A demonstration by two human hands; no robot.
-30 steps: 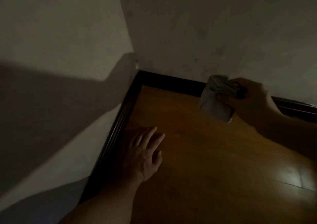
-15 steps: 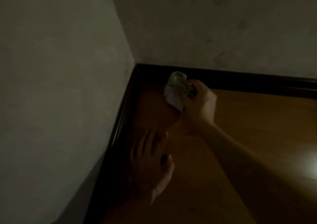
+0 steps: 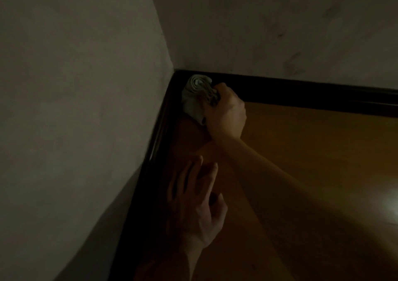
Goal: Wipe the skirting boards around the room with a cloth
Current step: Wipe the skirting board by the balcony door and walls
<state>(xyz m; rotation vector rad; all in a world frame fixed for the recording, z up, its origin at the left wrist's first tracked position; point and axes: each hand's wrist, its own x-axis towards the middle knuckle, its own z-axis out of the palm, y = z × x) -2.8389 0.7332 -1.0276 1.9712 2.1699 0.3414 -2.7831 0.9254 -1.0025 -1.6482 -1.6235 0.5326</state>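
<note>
You're looking at a dim, grainy view; glare hits the floor [image 3: 323, 162] at right, shadow darkens the left wall [image 3: 64, 86].

Two hands [image 3: 226, 112] [image 3: 193, 205], one cloth [image 3: 197, 95], two skirting boards [image 3: 312, 93] [image 3: 155, 151].

No text or label seems readable anywhere (the view is very dim).

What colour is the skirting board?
Very dark, nearly black skirting board, seen in the head view.
</note>
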